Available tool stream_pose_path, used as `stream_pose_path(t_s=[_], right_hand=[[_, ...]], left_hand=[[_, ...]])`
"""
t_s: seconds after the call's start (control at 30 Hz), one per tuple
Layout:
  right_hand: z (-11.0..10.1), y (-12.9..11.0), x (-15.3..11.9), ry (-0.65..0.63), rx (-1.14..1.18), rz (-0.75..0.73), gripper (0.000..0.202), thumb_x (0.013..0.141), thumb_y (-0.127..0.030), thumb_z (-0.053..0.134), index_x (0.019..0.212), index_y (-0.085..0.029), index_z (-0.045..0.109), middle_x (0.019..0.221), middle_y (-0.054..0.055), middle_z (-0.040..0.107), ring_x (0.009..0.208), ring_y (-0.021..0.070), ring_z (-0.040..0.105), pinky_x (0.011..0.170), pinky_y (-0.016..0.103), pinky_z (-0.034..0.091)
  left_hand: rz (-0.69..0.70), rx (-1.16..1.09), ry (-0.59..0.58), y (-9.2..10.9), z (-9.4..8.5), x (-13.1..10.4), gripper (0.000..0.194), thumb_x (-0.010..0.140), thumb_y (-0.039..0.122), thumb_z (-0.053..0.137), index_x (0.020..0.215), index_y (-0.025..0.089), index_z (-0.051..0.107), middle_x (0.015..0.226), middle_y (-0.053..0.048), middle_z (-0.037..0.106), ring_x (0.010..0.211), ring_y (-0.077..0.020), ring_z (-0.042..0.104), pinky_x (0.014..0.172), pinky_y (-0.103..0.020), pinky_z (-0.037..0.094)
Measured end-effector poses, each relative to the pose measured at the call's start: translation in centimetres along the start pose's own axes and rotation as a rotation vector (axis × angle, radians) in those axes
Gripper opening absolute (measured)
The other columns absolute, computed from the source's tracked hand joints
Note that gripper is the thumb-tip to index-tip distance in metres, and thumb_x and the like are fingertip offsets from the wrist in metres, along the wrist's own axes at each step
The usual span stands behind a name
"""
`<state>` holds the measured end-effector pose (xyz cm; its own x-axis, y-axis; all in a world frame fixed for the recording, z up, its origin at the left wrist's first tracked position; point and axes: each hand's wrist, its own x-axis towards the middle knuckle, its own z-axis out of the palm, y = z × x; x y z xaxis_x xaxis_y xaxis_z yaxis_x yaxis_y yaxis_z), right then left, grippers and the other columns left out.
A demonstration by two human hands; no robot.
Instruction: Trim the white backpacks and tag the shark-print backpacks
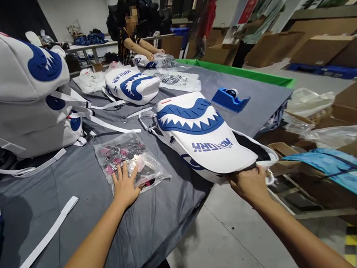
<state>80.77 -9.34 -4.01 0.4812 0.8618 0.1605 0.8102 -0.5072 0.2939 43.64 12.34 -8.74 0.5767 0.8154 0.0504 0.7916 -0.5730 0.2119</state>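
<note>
A: What is the largest thing here?

B: A grey-covered table (84, 183) spreads in front of you, its near edge running diagonally away to your right.

A: And on it?

B: A white backpack (201, 135) with a blue, jagged-toothed mouth lies right of centre. Its long axis slants from far left to near right, and its open end juts past the table edge, right at your right hand (249, 186), the nearer of your two. Left of it, a clear plastic packet (125, 150) of pink and dark pieces lies flat.

A: How are the hands posed?

B: Your right arm reaches in from the lower right, fingers bent at the opening's lip; the fingertips are hidden, so I cannot tell whether they pinch it. Your left arm reaches from the lower left; that left hand (127, 189) rests palm down on the packet, fingers spread wide, gripping nothing.
</note>
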Motion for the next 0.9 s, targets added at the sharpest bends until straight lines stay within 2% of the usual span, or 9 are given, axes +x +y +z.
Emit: stream_pose_path(t_s=[0.1, 0.17, 0.3, 0.47, 0.57, 0.63, 0.73, 0.83, 0.9], right_hand=[[1.1, 0.7, 0.9, -0.019, 0.049, -0.031, 0.027, 0.090, -0.030, 0.059, 0.098, -0.012, 0.077, 0.099, 0.018, 0.074, 0.105, 0.0347, 0.062, 0.105, 0.049, 0.035], [0.9, 1.0, 1.4, -0.032, 0.066, -0.054, 0.030, 0.091, -0.032, 0.058, 0.102, -0.011, 0.077, 0.107, 0.019, 0.074, 0.109, 0.0354, 0.063, 0.104, 0.049, 0.036], [-2.0, -0.6, 0.5, -0.026, 0.155, -0.036, 0.031, 0.092, -0.034, 0.057, 0.102, -0.012, 0.075, 0.105, 0.020, 0.075, 0.107, 0.0352, 0.065, 0.098, 0.047, 0.041], [-6.0, -7.5, -6.0, -0.090, 0.422, -0.121, 0.022, 0.090, -0.023, 0.056, 0.098, -0.014, 0.075, 0.096, 0.016, 0.076, 0.091, 0.0294, 0.069, 0.082, 0.037, 0.049], [-6.0, -10.0, -11.7, 0.032, 0.545, -0.142, 0.024, 0.087, -0.020, 0.057, 0.104, -0.017, 0.074, 0.097, 0.014, 0.076, 0.088, 0.0280, 0.069, 0.082, 0.038, 0.052], [-5.5, -9.6, -15.6, 0.156, 0.569, -0.125, 0.023, 0.086, -0.018, 0.054, 0.098, -0.018, 0.074, 0.091, 0.012, 0.076, 0.082, 0.0276, 0.069, 0.076, 0.037, 0.053], [-5.6, -6.9, -19.7, 0.305, 0.519, -0.159, 0.023, 0.083, -0.014, 0.049, 0.085, -0.019, 0.072, 0.086, 0.013, 0.075, 0.079, 0.0278, 0.069, 0.067, 0.035, 0.051], [-8.0, -3.8, -21.3, 0.443, 0.459, -0.234, 0.022, 0.084, -0.013, 0.046, 0.078, -0.019, 0.067, 0.076, 0.011, 0.072, 0.069, 0.0242, 0.067, 0.061, 0.032, 0.045], [-10.7, -2.5, -21.3, 0.501, 0.409, -0.232, 0.027, 0.090, -0.014, 0.044, 0.070, -0.020, 0.060, 0.061, 0.006, 0.064, 0.055, 0.0205, 0.060, 0.055, 0.031, 0.037]], left_hand=[[-0.041, 0.027, -0.017, 0.2, 0.3, 1.6, 0.077, 0.092, 0.061, 0.056, 0.159, 0.035, 0.029, 0.170, -0.019, 0.005, 0.155, -0.0493, 0.008, 0.119, -0.071, 0.018], [-0.050, 0.037, -0.015, 0.3, 0.3, 2.2, 0.075, 0.093, 0.063, 0.052, 0.159, 0.034, 0.030, 0.171, -0.018, 0.004, 0.155, -0.0489, 0.007, 0.120, -0.070, 0.018], [-0.048, 0.048, -0.016, 0.3, 0.1, 2.5, 0.074, 0.095, 0.066, 0.047, 0.159, 0.035, 0.029, 0.171, -0.018, 0.007, 0.155, -0.0479, 0.010, 0.120, -0.068, 0.019], [-0.089, 0.144, -0.045, 0.1, -0.1, 2.6, 0.067, 0.099, 0.056, 0.043, 0.160, 0.034, 0.025, 0.170, -0.019, 0.009, 0.154, -0.0478, 0.014, 0.117, -0.068, 0.025], [-0.117, 0.197, -0.073, 0.4, -0.6, 2.8, 0.064, 0.101, 0.048, 0.042, 0.161, 0.035, 0.023, 0.170, -0.020, 0.010, 0.153, -0.0477, 0.018, 0.114, -0.067, 0.029], [-0.123, 0.236, -0.081, 0.9, -1.1, 2.9, 0.065, 0.100, 0.045, 0.044, 0.161, 0.035, 0.024, 0.169, -0.021, 0.014, 0.152, -0.0478, 0.022, 0.113, -0.066, 0.031], [-0.128, 0.300, -0.019, 2.0, -2.2, 2.6, 0.066, 0.098, 0.039, 0.050, 0.160, 0.030, 0.030, 0.166, -0.023, 0.023, 0.150, -0.0482, 0.026, 0.112, -0.067, 0.031], [-0.110, 0.251, 0.128, 3.9, -3.1, 0.5, 0.072, 0.092, 0.026, 0.055, 0.159, 0.017, 0.032, 0.164, -0.027, 0.023, 0.152, -0.0478, 0.020, 0.116, -0.069, 0.024], [-0.030, 0.093, 0.254, 5.8, -2.8, -2.5, 0.071, 0.090, 0.020, 0.051, 0.158, 0.011, 0.033, 0.166, -0.026, 0.021, 0.155, -0.0435, 0.017, 0.119, -0.066, 0.023]])
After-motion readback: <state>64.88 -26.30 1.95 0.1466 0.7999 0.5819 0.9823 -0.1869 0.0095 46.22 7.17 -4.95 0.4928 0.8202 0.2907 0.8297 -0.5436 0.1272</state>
